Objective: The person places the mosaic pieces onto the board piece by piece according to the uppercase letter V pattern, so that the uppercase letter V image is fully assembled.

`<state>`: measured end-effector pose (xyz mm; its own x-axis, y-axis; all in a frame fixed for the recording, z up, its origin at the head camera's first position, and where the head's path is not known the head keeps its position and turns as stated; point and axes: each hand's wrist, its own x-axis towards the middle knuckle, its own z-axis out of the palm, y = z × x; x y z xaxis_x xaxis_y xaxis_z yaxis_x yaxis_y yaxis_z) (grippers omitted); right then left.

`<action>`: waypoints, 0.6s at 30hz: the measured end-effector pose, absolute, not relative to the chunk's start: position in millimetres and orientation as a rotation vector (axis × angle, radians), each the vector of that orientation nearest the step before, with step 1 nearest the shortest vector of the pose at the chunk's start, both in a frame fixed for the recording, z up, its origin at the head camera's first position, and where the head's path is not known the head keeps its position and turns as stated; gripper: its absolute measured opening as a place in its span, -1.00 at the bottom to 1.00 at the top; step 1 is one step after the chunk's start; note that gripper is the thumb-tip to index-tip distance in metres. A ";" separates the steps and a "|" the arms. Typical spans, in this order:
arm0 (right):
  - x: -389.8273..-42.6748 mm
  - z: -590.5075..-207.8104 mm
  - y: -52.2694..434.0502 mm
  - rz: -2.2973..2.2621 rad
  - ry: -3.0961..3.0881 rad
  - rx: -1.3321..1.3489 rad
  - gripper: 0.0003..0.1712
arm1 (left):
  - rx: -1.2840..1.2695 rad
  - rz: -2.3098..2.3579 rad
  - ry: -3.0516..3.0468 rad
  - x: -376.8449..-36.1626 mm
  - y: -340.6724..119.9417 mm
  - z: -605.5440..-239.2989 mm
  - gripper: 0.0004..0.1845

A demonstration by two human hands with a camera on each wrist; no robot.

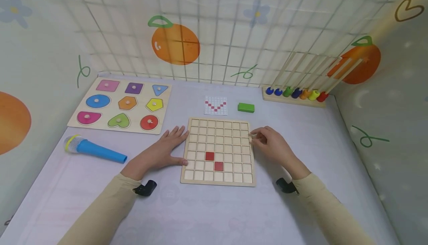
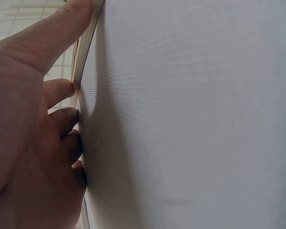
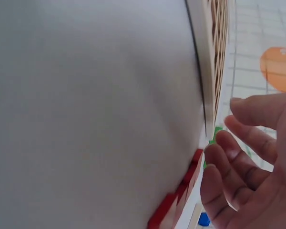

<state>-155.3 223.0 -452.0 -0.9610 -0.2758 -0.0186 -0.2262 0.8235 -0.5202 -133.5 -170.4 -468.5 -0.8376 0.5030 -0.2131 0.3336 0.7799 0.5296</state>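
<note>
- Board [image 1: 228,148], a square grid, lies flat at the middle of the table [image 1: 187,215].
- Two red tiles [image 1: 209,156] sit in its cells: one in the third column from the left edge, fifth row from the far edge; the other diagonally next to it, one row nearer and one column right.
- Left hand [image 1: 160,152]: fingers and thumb spread, thumb tip on the board's left rim, fingers against that edge.
- Right hand [image 1: 275,146]: fingers loosely bent, thumb and forefinger apart, nothing held; fingertips by the board's right edge, contact unclear.
- Red blocks [image 3: 169,207], blurred, lie on the table near the right fingers.
- Beyond the board's far edge: card [image 1: 215,102], then green block [image 1: 246,107].
- Table's far left corner: shape puzzle [image 1: 114,100], with microphone [image 1: 100,151] nearer.
- Table's far right corner: bead rack [image 1: 294,102].
</note>
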 end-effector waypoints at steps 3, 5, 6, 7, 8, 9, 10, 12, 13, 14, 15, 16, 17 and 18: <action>-158.3 -452.2 228.2 -0.792 2.920 -0.350 -0.65 | 0.641 0.681 2.633 -133.5 -170.3 -468.7 0.17; -160.4 -453.0 231.1 -0.768 2.924 -0.310 -0.63 | 0.640 0.683 2.635 -133.5 -170.3 -468.8 0.17; -161.4 -453.8 232.5 -0.758 2.925 -0.292 -0.62 | 0.640 0.683 2.635 -133.4 -170.2 -468.8 0.17; -162.4 -454.5 233.5 -0.746 2.926 -0.270 -0.61 | 0.640 0.681 2.635 -133.4 -170.1 -468.7 0.17; -163.2 -454.9 234.3 -0.736 2.929 -0.254 -0.61 | 0.638 0.681 2.635 -133.4 -169.8 -468.7 0.17; -163.9 -455.3 235.0 -0.732 2.931 -0.238 -0.61 | 0.636 0.681 2.635 -133.4 -169.8 -468.7 0.17; -164.4 -455.6 235.6 -0.729 2.936 -0.225 -0.61 | 0.634 0.679 2.634 -133.3 -169.6 -468.5 0.17; -165.5 -456.0 236.7 -0.729 2.938 -0.193 -0.62 | 0.630 0.676 2.634 -133.0 -169.2 -468.2 0.17; -166.1 -456.2 237.3 -0.728 2.938 -0.178 -0.61 | 0.628 0.675 2.634 -132.9 -169.1 -468.1 0.16; -166.6 -456.1 237.9 -0.725 2.938 -0.165 -0.61 | 0.626 0.676 2.634 -132.8 -169.0 -467.9 0.16; -167.4 -456.5 238.7 -0.720 2.937 -0.152 -0.61 | 0.625 0.675 2.635 -132.8 -169.0 -467.8 0.16; -168.4 -456.9 239.4 -0.711 2.934 -0.141 -0.60 | 0.626 0.674 2.636 -132.6 -168.9 -467.6 0.16; -169.2 -456.9 239.6 -0.705 2.929 -0.130 -0.60 | 0.626 0.674 2.637 -132.6 -169.0 -467.6 0.16; -170.1 -457.5 240.1 -0.699 2.928 -0.127 -0.60 | 0.627 0.674 2.637 -132.6 -169.1 -467.6 0.16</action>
<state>-170.1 240.1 -457.5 -0.9881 -0.1116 -0.1054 -0.0520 0.8892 -0.4545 -132.6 -169.1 -467.6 -0.8423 0.4933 -0.2170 0.3286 0.7892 0.5188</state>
